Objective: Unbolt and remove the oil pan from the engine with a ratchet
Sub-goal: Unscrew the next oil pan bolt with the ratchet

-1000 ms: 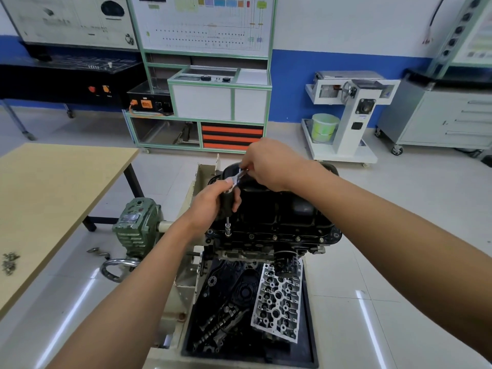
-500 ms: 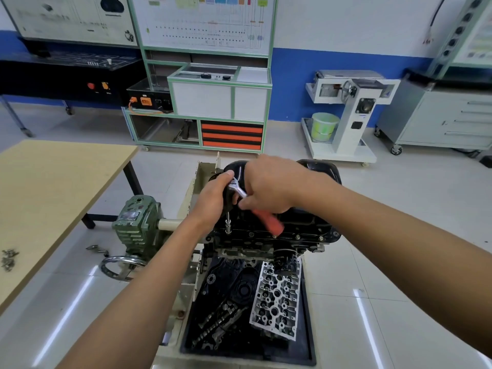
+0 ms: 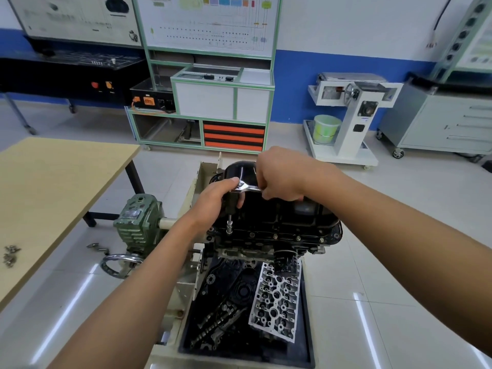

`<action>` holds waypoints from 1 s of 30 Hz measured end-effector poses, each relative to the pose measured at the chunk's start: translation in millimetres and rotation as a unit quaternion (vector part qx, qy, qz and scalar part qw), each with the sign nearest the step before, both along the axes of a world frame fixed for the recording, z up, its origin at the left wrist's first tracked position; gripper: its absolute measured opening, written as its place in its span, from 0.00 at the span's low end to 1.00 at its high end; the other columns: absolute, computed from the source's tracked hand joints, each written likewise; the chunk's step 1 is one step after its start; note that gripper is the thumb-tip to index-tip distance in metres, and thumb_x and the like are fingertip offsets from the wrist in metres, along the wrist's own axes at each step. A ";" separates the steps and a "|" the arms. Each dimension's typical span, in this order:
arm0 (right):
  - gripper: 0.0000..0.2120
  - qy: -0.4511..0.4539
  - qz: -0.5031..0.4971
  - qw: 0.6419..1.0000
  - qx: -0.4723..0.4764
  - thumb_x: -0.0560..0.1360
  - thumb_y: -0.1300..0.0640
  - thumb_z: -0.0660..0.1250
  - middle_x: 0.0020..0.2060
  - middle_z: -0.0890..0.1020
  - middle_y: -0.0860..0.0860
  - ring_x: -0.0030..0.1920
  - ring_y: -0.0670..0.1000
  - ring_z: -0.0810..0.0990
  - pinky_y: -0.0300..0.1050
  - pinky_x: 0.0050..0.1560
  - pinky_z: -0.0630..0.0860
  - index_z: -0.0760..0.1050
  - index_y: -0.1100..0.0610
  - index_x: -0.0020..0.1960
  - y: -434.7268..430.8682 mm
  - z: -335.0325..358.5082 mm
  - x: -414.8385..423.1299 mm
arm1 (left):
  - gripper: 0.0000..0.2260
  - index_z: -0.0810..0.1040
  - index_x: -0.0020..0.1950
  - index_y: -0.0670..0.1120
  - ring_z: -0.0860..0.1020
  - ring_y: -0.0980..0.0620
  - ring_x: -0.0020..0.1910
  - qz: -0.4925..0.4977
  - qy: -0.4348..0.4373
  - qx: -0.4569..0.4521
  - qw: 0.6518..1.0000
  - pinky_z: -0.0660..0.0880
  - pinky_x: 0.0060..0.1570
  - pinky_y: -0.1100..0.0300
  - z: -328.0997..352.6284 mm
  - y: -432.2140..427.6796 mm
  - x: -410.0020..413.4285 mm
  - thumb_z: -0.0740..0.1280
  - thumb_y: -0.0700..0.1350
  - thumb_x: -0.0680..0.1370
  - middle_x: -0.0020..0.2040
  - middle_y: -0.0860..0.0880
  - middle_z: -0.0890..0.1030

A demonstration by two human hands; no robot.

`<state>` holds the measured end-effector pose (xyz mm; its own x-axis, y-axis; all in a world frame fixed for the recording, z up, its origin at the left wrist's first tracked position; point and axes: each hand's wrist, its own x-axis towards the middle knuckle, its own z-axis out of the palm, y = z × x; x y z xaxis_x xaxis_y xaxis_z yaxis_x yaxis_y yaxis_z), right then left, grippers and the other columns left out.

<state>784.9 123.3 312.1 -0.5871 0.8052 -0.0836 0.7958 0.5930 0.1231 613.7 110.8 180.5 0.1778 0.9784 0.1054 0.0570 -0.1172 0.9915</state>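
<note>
Pale workshop tiles (image 3: 399, 209) surround the black cast oil pan (image 3: 279, 214), still bolted atop the engine (image 3: 266, 251). My right hand (image 3: 282, 179), gripping the chrome ratchet (image 3: 246, 188), has swung its handle back away from me. My left hand (image 3: 215, 201) clasps the extension (image 3: 229, 223), so this corner bolt needs more strokes.

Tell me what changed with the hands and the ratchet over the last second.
The right hand swung the ratchet handle toward the person, then back out to the right, gripping it throughout. The left hand stayed wrapped round the ratchet's head end, and the socket stayed seated at the near left edge of the oil pan.
</note>
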 end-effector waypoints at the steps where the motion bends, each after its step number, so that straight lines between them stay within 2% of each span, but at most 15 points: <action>1: 0.02 0.016 -0.008 0.999 0.040 0.73 0.60 0.70 0.33 0.73 0.51 0.37 0.55 0.75 0.45 0.36 0.72 0.79 0.54 0.42 3.7 -3.3 -1.4 | 0.21 0.79 0.38 0.48 0.75 0.47 0.43 -0.008 0.004 -0.001 1.000 0.68 0.52 0.46 0.8 -1.7 0.3 0.60 0.63 0.77 0.38 0.47 0.79; 4: 0.12 0.071 -0.013 0.995 0.063 0.74 0.64 0.65 0.44 0.78 0.53 0.46 0.57 0.75 0.48 0.41 0.74 0.81 0.51 0.51 13.6 -19.6 -7.9 | 0.21 0.80 0.39 0.49 0.75 0.49 0.42 -0.017 0.006 -0.004 1.000 0.69 0.51 0.50 3.1 -4.6 4.1 0.60 0.64 0.77 0.38 0.48 0.79; 6: 0.18 0.103 0.010 0.994 0.037 0.74 0.66 0.62 0.56 0.80 0.51 0.58 0.56 0.73 0.54 0.50 0.77 0.80 0.49 0.57 14.7 -30.1 -9.6 | 0.21 0.79 0.38 0.49 0.75 0.51 0.41 -0.018 -0.005 -0.004 1.000 0.69 0.51 0.51 4.5 -5.4 5.4 0.60 0.64 0.76 0.38 0.47 0.79; 8: 0.23 0.132 0.028 0.991 0.020 0.76 0.67 0.60 0.69 0.74 0.47 0.66 0.55 0.67 0.57 0.58 0.75 0.76 0.48 0.66 13.8 -36.6 -7.2 | 0.20 0.79 0.38 0.49 0.75 0.51 0.40 -0.015 -0.009 -0.007 1.000 0.69 0.50 0.51 5.6 -5.3 4.2 0.60 0.64 0.76 0.38 0.47 0.78; 9: 0.24 0.139 0.033 0.990 0.017 0.76 0.66 0.60 0.71 0.72 0.46 0.67 0.55 0.66 0.57 0.59 0.75 0.74 0.48 0.68 12.8 -37.8 -5.4 | 0.20 0.79 0.37 0.50 0.75 0.52 0.40 -0.009 -0.009 -0.012 1.000 0.69 0.49 0.51 5.8 -5.3 2.9 0.60 0.64 0.75 0.37 0.47 0.78; 11: 0.21 0.128 0.037 0.991 0.024 0.77 0.63 0.61 0.67 0.74 0.47 0.64 0.55 0.68 0.56 0.58 0.75 0.74 0.48 0.67 9.5 -36.0 -2.0 | 0.19 0.79 0.35 0.51 0.75 0.52 0.38 0.012 -0.020 -0.020 1.000 0.69 0.48 0.52 6.0 -5.1 1.8 0.61 0.65 0.74 0.35 0.47 0.78; 14: 0.06 0.101 0.011 0.994 0.050 0.77 0.55 0.63 0.48 0.79 0.52 0.50 0.56 0.76 0.51 0.45 0.76 0.79 0.52 0.50 1.5 -23.7 0.8 | 0.18 0.79 0.34 0.54 0.74 0.52 0.37 0.040 -0.032 -0.013 0.999 0.69 0.50 0.51 6.3 -4.2 3.9 0.61 0.65 0.73 0.34 0.49 0.77; 15: 0.07 0.102 -0.003 0.994 0.047 0.77 0.52 0.64 0.42 0.78 0.52 0.43 0.56 0.76 0.48 0.39 0.74 0.77 0.51 0.42 -2.0 -18.6 2.0 | 0.18 0.79 0.33 0.55 0.74 0.51 0.38 0.042 -0.027 -0.009 0.999 0.68 0.51 0.50 6.8 -4.0 5.8 0.60 0.64 0.73 0.34 0.49 0.77; 16: 0.11 0.105 -0.009 0.994 0.034 0.76 0.50 0.65 0.37 0.76 0.50 0.37 0.54 0.74 0.45 0.35 0.70 0.74 0.49 0.36 -6.7 -14.4 2.5 | 0.19 0.78 0.32 0.55 0.73 0.51 0.38 0.043 -0.018 -0.005 0.999 0.68 0.52 0.49 7.7 -4.2 8.1 0.60 0.65 0.73 0.34 0.50 0.77; 18: 0.19 0.109 -0.004 0.994 -0.012 0.75 0.46 0.68 0.30 0.71 0.47 0.31 0.50 0.71 0.42 0.30 0.65 0.66 0.49 0.29 -20.4 -8.7 1.5 | 0.19 0.78 0.30 0.54 0.74 0.52 0.38 0.050 -0.014 -0.009 0.999 0.68 0.52 0.49 9.1 -4.8 12.8 0.60 0.65 0.72 0.33 0.51 0.78; 22: 0.22 0.105 0.019 0.991 -0.081 0.75 0.42 0.69 0.28 0.69 0.48 0.29 0.46 0.68 0.45 0.34 0.71 0.66 0.51 0.29 -43.5 -17.2 -9.3 | 0.18 0.78 0.35 0.52 0.74 0.57 0.38 0.060 -0.027 -0.007 0.998 0.69 0.48 0.53 5.7 -5.6 16.7 0.61 0.65 0.72 0.35 0.55 0.77; 25: 0.22 0.123 0.016 0.986 -0.109 0.75 0.42 0.70 0.27 0.71 0.49 0.27 0.46 0.68 0.47 0.35 0.73 0.72 0.54 0.30 -38.1 -18.3 -7.6 | 0.17 0.80 0.33 0.55 0.76 0.59 0.36 0.059 -0.044 -0.011 0.997 0.71 0.45 0.57 5.8 -6.6 14.6 0.61 0.61 0.76 0.33 0.56 0.78; 27: 0.20 0.128 0.018 0.982 -0.136 0.75 0.43 0.71 0.25 0.74 0.50 0.25 0.47 0.70 0.41 0.32 0.70 0.79 0.58 0.33 -32.6 -15.2 -3.6 | 0.17 0.81 0.33 0.54 0.77 0.57 0.35 0.051 -0.049 -0.019 0.997 0.72 0.44 0.57 7.8 -7.0 11.8 0.62 0.61 0.75 0.33 0.53 0.80; 30: 0.16 0.141 0.018 0.980 -0.138 0.72 0.45 0.75 0.26 0.77 0.51 0.26 0.47 0.70 0.34 0.27 0.66 0.83 0.58 0.36 -24.2 -11.7 2.0 | 0.18 0.81 0.36 0.52 0.78 0.52 0.40 0.029 -0.047 -0.020 0.998 0.72 0.50 0.52 8.9 -7.7 6.3 0.64 0.65 0.72 0.37 0.48 0.80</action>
